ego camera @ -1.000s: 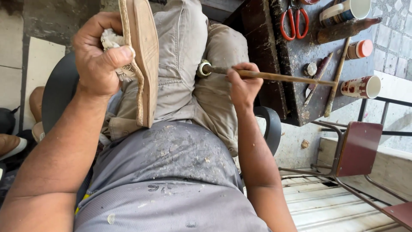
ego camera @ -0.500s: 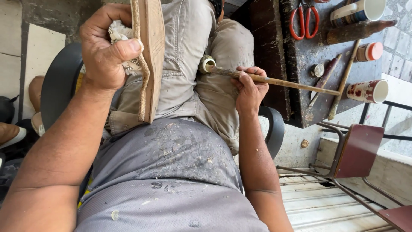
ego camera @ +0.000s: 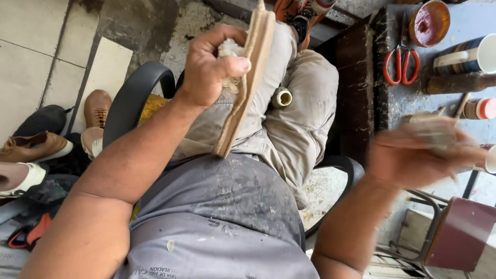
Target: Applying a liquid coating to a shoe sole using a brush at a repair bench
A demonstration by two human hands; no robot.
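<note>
On the dark workbench at the right stand a few containers. A round open tin with dark red content (ego camera: 430, 22) is at the top. Below it lies a white and dark blue cylindrical can (ego camera: 467, 56) on its side. Lower, near the edge, is a small brown bottle with orange cap (ego camera: 479, 109).

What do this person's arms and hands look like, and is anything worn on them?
Both arms are bare from the upper arm down: no gloves, watch or rings show. The left hand is sharp in the picture, broad, with dust on the fingers. The right hand is a blur, so its details cannot be told. A grey, paint-flecked shirt covers the body.
</note>
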